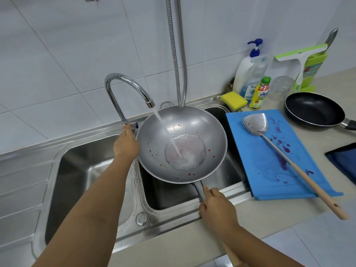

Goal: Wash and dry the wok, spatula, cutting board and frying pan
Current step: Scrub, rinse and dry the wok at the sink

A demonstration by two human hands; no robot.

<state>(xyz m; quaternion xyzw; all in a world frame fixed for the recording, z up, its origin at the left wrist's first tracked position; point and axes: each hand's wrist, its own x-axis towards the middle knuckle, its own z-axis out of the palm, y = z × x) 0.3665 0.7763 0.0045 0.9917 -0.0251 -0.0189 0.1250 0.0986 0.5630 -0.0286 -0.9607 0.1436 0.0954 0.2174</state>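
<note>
A grey metal wok (200, 130) with red spots hangs over the right sink basin (229, 170), and water from the curved tap (123, 81) pools in its bottom. My right hand (215, 207) grips the wok's handle at the sink's front edge. My left hand (126, 143) reaches to the tap's base, its fingers at the valve beside the wok's rim. A metal spatula (256, 122) with a wooden handle lies on the stained blue cutting board (256, 151) right of the sink. A black frying pan (314, 108) sits on the counter behind the board.
A yellow sponge (234, 100), a pump bottle (248, 74), a small dish-soap bottle (260, 93), a glass jar (280, 87) and a green squeegee (300, 56) stand at the back. A dark blue cloth (344, 160) lies at the right edge. A metal hose (179, 54) hangs above the wok.
</note>
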